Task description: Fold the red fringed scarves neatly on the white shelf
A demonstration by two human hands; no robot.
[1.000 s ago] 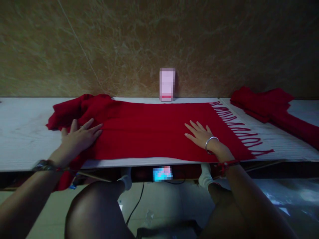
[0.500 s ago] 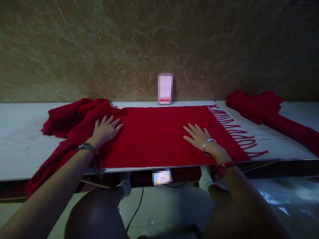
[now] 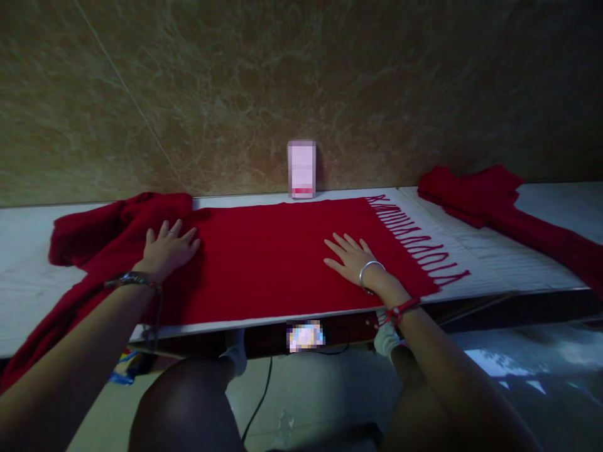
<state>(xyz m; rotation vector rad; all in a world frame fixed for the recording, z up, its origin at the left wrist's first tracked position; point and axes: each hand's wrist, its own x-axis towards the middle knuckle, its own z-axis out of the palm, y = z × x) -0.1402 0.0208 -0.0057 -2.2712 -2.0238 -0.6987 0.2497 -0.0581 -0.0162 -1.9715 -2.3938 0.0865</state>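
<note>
A red scarf [image 3: 264, 263] with a fringed right end lies spread along a white tabletop. Its left part is bunched into a loose heap, and some of it hangs over the front edge. My left hand [image 3: 168, 252] rests on the cloth beside that heap, fingers spread. Palm down near the fringe [image 3: 407, 232], my right hand [image 3: 351, 258] also has its fingers apart. Neither hand grips the fabric. Between them the scarf looks mostly flat.
Another folded red cloth [image 3: 475, 201] lies at the right, its tail running to the front edge. A phone-like pale object [image 3: 301, 169], blurred out, leans against the marbled wall [image 3: 235, 94]. A second blurred object [image 3: 306, 336] sits below the table edge, near a black cable [image 3: 258, 402].
Both hands and the scarf have shifted left relative to the pale object at the wall. The fringed end now lies farther from the folded cloth. My view has turned slightly.
</note>
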